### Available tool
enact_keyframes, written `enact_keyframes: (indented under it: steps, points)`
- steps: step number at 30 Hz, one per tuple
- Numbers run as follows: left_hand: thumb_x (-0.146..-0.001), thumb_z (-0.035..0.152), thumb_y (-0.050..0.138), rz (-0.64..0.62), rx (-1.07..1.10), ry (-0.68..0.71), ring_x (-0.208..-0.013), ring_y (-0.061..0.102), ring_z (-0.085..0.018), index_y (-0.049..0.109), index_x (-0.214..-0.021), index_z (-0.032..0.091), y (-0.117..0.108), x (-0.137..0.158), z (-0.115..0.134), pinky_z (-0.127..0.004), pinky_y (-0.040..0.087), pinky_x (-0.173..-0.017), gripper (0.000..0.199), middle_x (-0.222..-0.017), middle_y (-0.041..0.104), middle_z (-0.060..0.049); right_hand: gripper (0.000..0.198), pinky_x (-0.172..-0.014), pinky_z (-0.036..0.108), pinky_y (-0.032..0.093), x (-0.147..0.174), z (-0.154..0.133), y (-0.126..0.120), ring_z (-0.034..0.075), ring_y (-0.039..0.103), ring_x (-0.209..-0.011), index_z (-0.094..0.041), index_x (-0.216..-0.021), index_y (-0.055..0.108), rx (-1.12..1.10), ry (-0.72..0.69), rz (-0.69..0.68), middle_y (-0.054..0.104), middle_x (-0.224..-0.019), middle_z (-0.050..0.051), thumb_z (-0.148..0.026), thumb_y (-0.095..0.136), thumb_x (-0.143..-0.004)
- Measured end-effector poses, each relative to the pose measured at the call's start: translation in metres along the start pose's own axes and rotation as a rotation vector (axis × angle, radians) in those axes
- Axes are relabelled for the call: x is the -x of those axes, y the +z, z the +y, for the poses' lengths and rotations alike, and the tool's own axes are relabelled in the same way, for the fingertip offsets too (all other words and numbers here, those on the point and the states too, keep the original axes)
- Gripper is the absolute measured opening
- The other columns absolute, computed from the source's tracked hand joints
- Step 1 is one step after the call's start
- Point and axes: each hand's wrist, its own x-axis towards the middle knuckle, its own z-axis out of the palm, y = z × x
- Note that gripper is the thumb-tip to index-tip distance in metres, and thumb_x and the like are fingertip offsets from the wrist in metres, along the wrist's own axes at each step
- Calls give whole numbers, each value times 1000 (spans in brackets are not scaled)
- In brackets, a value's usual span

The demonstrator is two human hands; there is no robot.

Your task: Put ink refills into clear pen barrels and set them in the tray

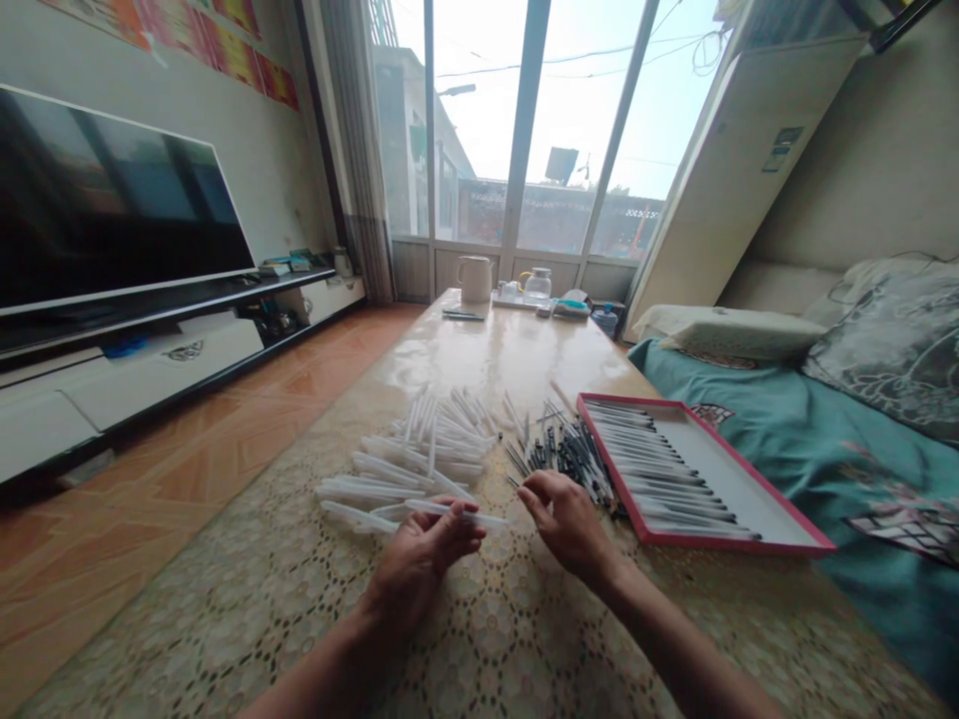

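My left hand (433, 544) is closed on a translucent white pen barrel (490, 519), which lies level and points right. Beside it on the table spreads a loose pile of similar white pen barrels (409, 464). My right hand (561, 514) pinches a thin pen refill (513, 482); only its dark tip shows past the fingers. Just beyond that hand lies a heap of dark pen parts (558, 444), with black pieces and thin refills mixed together. To the right, a shallow red-rimmed box (798, 547) holds a row of pens (666, 469) with dark ends.
A patterned cover lies over the long table (486, 609). At its far end stand a beige jug (475, 279) and a glass pot (537, 286). A sofa with a teal cover (756, 424) runs along the right; a television (112, 210) is at the left.
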Motion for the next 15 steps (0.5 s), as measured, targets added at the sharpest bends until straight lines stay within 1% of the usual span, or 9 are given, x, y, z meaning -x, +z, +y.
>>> enact_keyframes:
  steps: [2,4,6,8,10,11,15]
  points:
    - [-72,30,71,59,36,29,-65,67,-14,66,-80,13,1,1,1,-23,54,-65,20,-71,71,-5,12,-73,28,36,-6,7,3,20,54,-82,-18,-78,61,218,40,33,61,-81,7,-21,52,-84]
    - [-75,29,68,91,50,44,-65,68,-14,64,-79,13,3,1,2,-24,55,-63,17,-73,72,-5,8,-74,30,35,-9,10,7,22,53,-85,-18,-78,61,384,48,23,61,-83,9,-18,54,-81]
    - [-80,28,62,103,49,49,-63,68,-15,63,-78,12,5,2,4,-24,55,-61,16,-76,72,-6,8,-73,31,34,-10,11,11,23,53,-84,-17,-79,61,475,61,-2,61,-84,10,-15,53,-80]
    - [-84,25,56,120,45,49,-62,68,-15,61,-78,12,7,2,5,-24,55,-59,16,-75,72,-7,8,-73,32,34,-9,10,14,23,53,-84,-16,-78,60,502,76,-12,61,-85,10,-13,53,-78]
    - [-87,23,52,149,48,49,-60,68,-15,59,-78,13,8,3,7,-25,55,-58,16,-73,72,-8,7,-73,31,35,-7,8,13,23,53,-84,-16,-78,58,454,64,5,61,-85,10,-12,52,-79]
    - [-88,23,50,163,54,50,-60,68,-15,57,-78,13,8,3,7,-25,55,-58,16,-72,72,-9,8,-72,30,35,-5,7,11,22,53,-83,-16,-78,56,394,48,24,61,-85,10,-12,50,-80]
    - [-89,23,46,209,101,83,-58,68,-16,55,-81,14,7,2,9,-25,55,-57,15,-72,72,-10,11,-58,23,35,7,-2,3,14,51,-62,-18,-83,48,-9,-18,47,56,-70,1,-18,40,-90]
